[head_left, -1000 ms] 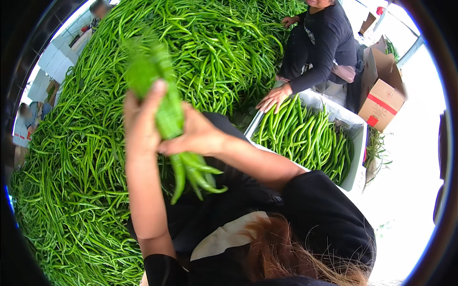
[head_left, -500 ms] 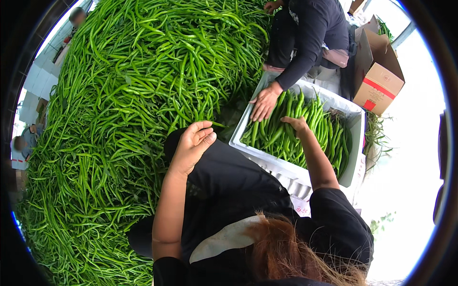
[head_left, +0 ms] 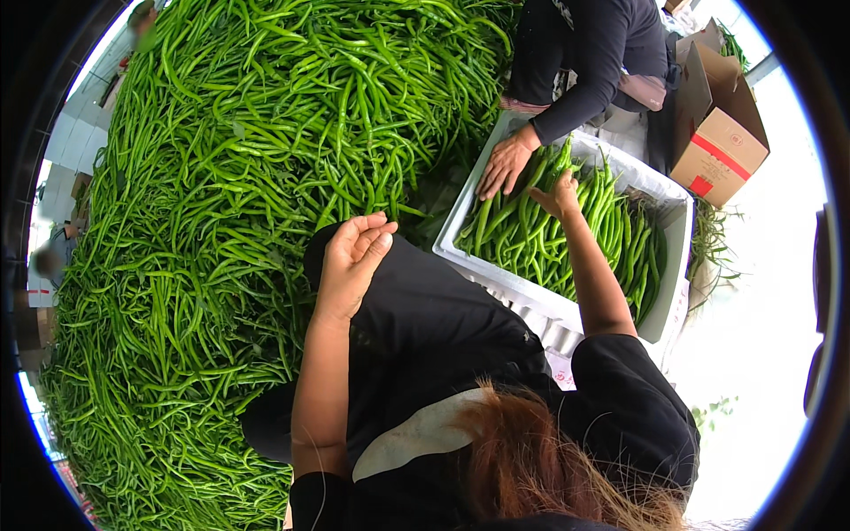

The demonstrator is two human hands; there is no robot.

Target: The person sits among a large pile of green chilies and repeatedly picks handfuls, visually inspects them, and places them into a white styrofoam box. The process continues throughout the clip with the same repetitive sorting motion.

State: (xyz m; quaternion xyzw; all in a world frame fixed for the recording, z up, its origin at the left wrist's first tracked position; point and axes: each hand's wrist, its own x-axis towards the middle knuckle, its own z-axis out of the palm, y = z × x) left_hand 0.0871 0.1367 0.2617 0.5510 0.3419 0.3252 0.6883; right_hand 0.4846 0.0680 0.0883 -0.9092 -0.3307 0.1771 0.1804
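Note:
My left hand [head_left: 351, 257] is raised over my dark-clad knee, beside a huge heap of long green peppers [head_left: 221, 221]. Its fingers are loosely curled with the thumb a little apart, and nothing shows in it. My right hand [head_left: 560, 196] is open over the peppers [head_left: 536, 234] in a white foam box [head_left: 567, 310], its thumb spread toward the left. Its fingertips reach among the peppers and are partly hidden. These peppers lie lengthwise, roughly side by side. A co-worker's hand [head_left: 508, 165] rests flat on the peppers at the box's left end.
The co-worker [head_left: 593, 71] in dark clothes crouches beyond the box. An open cardboard carton [head_left: 722, 133] with a red stripe stands at the back right. Loose stalks [head_left: 711, 248] lie beside the box. Other people are at the far left edge.
My right hand has shifted slightly up along the peppers, its fingers now pointing away from me. My left thumb has come closer to its fingers. The whole view has shifted a little.

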